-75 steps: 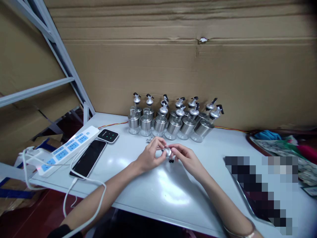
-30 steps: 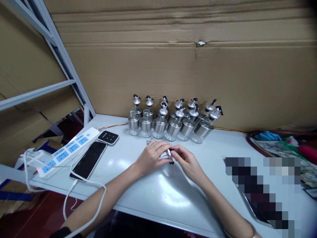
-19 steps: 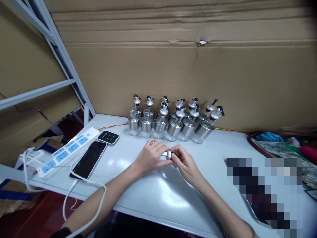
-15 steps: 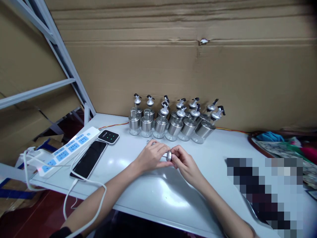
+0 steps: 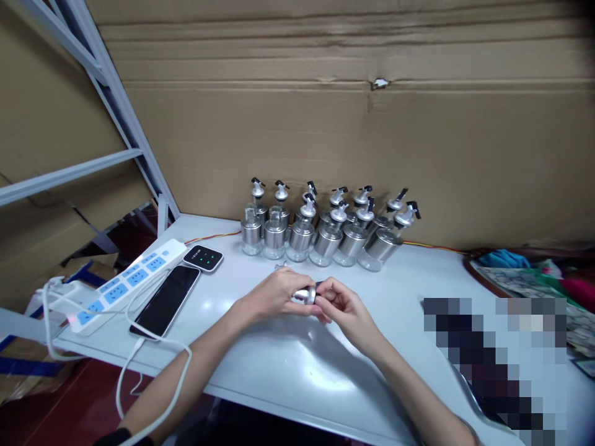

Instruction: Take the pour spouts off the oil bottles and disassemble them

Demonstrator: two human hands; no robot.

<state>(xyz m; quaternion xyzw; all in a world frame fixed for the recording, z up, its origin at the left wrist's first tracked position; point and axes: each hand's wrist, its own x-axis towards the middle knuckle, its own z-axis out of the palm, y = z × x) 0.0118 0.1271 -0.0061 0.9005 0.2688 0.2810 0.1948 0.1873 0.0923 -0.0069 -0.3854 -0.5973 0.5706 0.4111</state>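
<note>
Above the table, a silver bottle pourer top is held between both hands. My left hand is closed around its silver body. My right hand pinches the dark end, and its fingertips hide most of that part. Just beyond my left hand a small silver piece lies partly covered. Behind the hands stand several glass bottles with metal sleeves. A front-left bottle and the bottle beside it have no pourer on. Others, such as the front-right bottle, carry silver pourers with black levers.
On the left of the white table are a power strip, a phone and a small black device. A white cable crosses my left forearm. Cardboard rises behind the bottles; a blurred-out item is at right.
My left hand has shifted slightly left and turned, showing more of the pourer's silver body. The right hand's fingers have curled around the dark end. The bottles stay in place.
</note>
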